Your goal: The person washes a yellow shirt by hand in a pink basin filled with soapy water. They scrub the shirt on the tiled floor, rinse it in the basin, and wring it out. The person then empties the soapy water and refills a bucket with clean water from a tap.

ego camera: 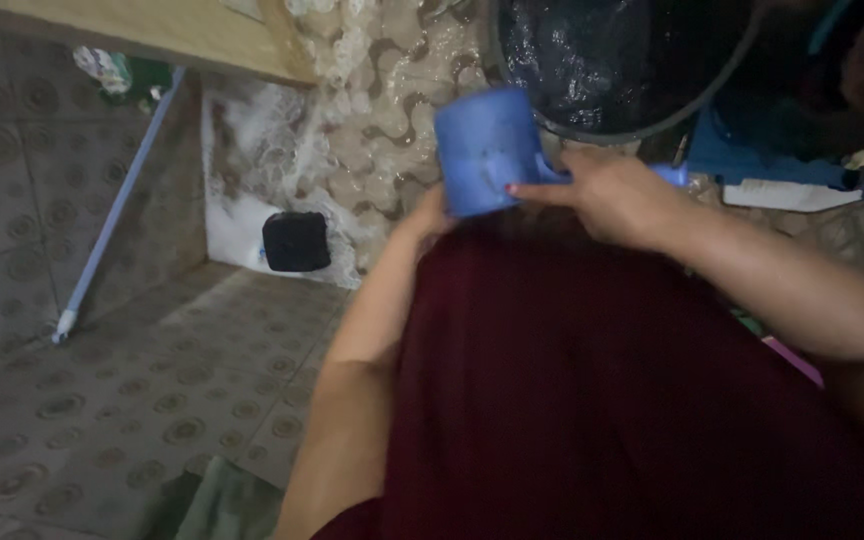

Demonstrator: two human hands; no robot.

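Nearest, a dark maroon garment (592,400) fills the lower frame, with a green cloth (227,505) lying on the patterned tile floor (102,400) at the bottom edge. Above the garment, the right hand (617,195) holds a blue plastic mug (487,150) by its handle, fingers (542,188) curled tight around it; what the mug contains cannot be seen. The left hand (432,212) sits at the mug's base, partly hidden, so the spread of its fingers cannot be told. Beyond, a large dark tub (602,60) stands at the top with a wet, glistening interior, beside blue fabric (752,150) on the right. Farther left, a small black boxy object (296,241) rests at the foot of a foam-streaked wall (372,130), and a blue pole (117,210) leans against the tiled corner.
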